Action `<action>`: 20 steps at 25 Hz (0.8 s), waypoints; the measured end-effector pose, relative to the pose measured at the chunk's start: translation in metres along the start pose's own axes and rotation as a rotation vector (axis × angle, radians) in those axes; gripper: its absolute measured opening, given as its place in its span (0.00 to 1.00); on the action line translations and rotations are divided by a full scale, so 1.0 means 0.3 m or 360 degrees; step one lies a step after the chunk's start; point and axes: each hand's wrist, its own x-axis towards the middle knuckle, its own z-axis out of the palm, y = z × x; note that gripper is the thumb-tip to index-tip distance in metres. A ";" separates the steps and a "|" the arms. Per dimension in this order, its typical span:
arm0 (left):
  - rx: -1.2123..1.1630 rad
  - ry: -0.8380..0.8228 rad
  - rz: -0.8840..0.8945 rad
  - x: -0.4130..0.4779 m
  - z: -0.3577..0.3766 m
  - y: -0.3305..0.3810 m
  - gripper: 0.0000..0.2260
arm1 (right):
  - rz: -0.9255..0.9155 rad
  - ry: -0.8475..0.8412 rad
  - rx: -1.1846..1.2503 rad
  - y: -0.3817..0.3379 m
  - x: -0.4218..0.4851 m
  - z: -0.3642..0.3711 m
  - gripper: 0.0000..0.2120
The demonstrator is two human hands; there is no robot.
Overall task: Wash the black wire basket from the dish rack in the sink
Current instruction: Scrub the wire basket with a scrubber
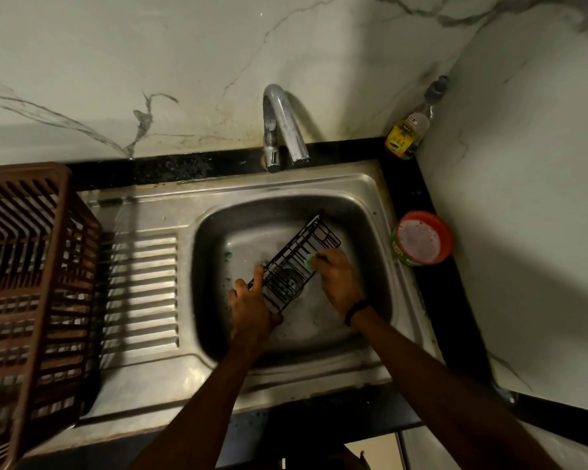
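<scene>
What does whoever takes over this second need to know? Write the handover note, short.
Left hand: grips the near end of the black wire basket, holding it tilted over the drain.
Right hand: holds a green scrubber against the basket's right side.
Where things are: the basket is in the sink basin, the brown dish rack is on the left, and the soap tub is on the right counter.
Done: the basket is out of the rack and scrubbing is under way.
Left: probably finish scrubbing, then rinse. No water shows at the tap.
</scene>
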 end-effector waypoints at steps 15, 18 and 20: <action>0.0036 0.0034 0.0018 -0.004 -0.005 0.002 0.55 | 0.0277 -0.0026 0.0439 -0.011 0.169 -0.029 0.03; 0.0039 0.0045 0.0020 -0.009 -0.012 0.006 0.55 | 0.0261 0.0059 0.0554 -0.018 0.206 -0.033 0.05; 0.0032 0.0027 0.0018 -0.015 -0.017 0.010 0.54 | 0.0366 0.0173 0.0622 0.039 0.106 -0.052 0.04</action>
